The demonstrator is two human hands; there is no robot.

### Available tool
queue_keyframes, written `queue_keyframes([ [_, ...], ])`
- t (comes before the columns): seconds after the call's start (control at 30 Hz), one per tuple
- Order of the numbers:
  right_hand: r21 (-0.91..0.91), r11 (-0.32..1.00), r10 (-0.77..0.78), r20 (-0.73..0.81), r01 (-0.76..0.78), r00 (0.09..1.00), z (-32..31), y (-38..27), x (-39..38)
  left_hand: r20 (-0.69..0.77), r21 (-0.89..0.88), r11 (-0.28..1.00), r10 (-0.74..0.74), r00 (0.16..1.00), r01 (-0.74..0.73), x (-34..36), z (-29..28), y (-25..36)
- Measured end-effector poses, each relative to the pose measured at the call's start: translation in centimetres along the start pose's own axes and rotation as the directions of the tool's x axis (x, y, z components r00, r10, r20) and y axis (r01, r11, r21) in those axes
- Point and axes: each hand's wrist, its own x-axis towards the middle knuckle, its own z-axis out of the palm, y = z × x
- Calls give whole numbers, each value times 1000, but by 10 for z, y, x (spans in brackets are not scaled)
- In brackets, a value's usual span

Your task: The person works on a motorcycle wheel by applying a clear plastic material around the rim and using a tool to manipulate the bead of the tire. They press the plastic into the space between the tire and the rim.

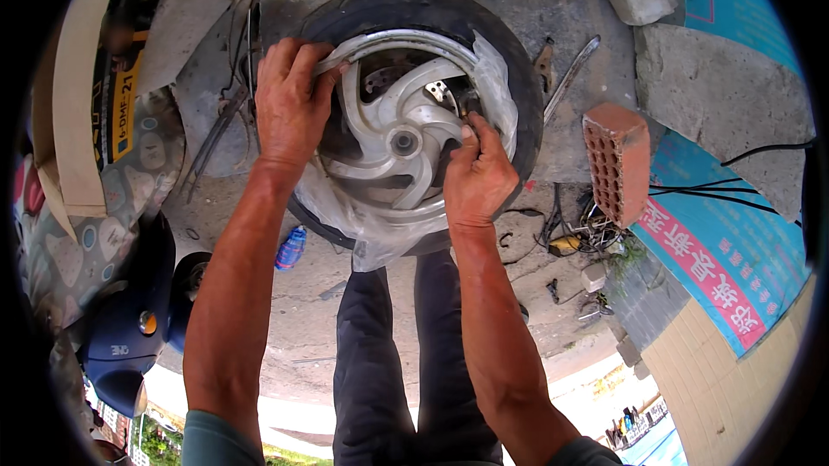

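we look down on a dark grey slab over dusty ground. at right we see a red brick full of holes, a grey concrete block, a blue sheet with a pink band, and tangled cables. at left stand an open cardboard box and, lower down, a dark blue scooter.

a silver wheel lies flat on the slab, in front of our legs. it has curved spokes around a round hub, and a black tyre shows around it. cloudy plastic film clings along its right and lower edges.

our left hand grips the rim at upper left, fingers curled over it. our right hand is beside the spokes, thumb and forefinger close together; we cannot tell whether they pinch anything.
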Motion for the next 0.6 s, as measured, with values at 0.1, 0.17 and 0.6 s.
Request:
queue_keyframes([
  [0.1,2,1000,4,-3,-4,1000,1,0,0,32,30,999,-11,999,10,5,-4,7],
  [0.17,-7,1000,5,-3,-5,1000,0,-1,1,41,29,999,-22,999,21,6,-5,6],
  [0.6,34,999,12,-10,-12,1000,0,-6,0,-14,-225,961,-168,986,161,4,-5,-4],
])
